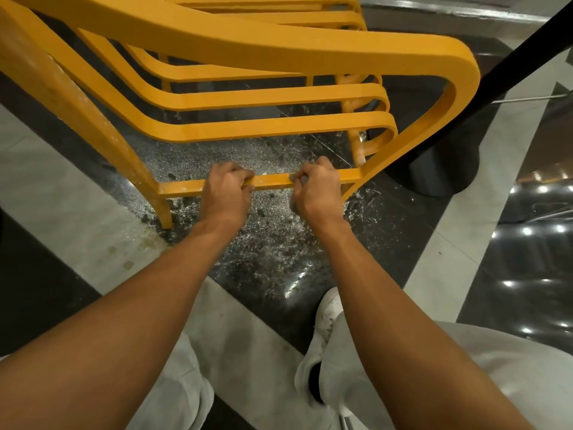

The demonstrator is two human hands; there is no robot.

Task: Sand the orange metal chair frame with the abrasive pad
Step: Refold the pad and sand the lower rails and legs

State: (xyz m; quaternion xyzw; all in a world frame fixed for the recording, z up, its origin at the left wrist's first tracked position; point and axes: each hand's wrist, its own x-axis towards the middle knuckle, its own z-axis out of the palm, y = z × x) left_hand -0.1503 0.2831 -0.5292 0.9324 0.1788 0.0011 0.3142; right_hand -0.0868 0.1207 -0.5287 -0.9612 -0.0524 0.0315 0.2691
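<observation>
Fingers of the left hand are curled tight over the low crossbar of the orange chair frame, thumb side toward me, clamped on the bar itself. The right hand sits just beside it on the same crossbar, toward the bar's right end, with a short stretch of bare orange showing between the two hands. Its fingers are bunched round one grey abrasive pad, holding it against the bar. Only small edges of the pad peek out, so I can't tell its shape.

One chair, standing on the floor. Above the crossbar I count three curved slats stacked under the broad armrest loop, with more blurring together beyond. At the crossbar's left end one leg comes down to the floor.

Beneath the crossbar the dark polished floor is speckled with pale dust and flecks. Right of the crossbar stands one black pole on a round base. Nearer than the crossbar, one white shoe and two pale grey trouser legs show under the forearms.
</observation>
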